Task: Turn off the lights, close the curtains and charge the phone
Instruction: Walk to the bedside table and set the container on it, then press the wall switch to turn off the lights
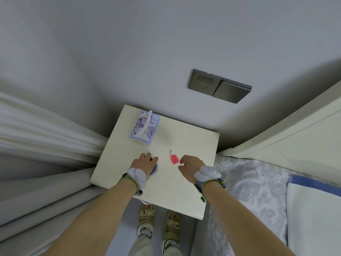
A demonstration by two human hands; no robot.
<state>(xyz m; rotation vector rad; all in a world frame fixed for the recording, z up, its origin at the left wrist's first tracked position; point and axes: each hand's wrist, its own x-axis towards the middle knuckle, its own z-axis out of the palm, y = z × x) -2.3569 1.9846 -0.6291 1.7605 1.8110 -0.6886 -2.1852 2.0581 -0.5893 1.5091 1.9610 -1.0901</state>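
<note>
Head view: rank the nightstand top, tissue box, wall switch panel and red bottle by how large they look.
1. nightstand top
2. wall switch panel
3. tissue box, fairly close to the panel, and they sit at different depths
4. red bottle

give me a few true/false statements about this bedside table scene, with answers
1. The floral tissue box sits on the cream bedside table. True.
2. The small red bottle stands upright. False: it lies on its side.
3. The left hand rests on a dark round object. True.
4. The right hand grips the red bottle. False: it is beside the bottle, empty.
5. The grey wall switch panel is left of the tissue box. False: it is up to the right.
</note>
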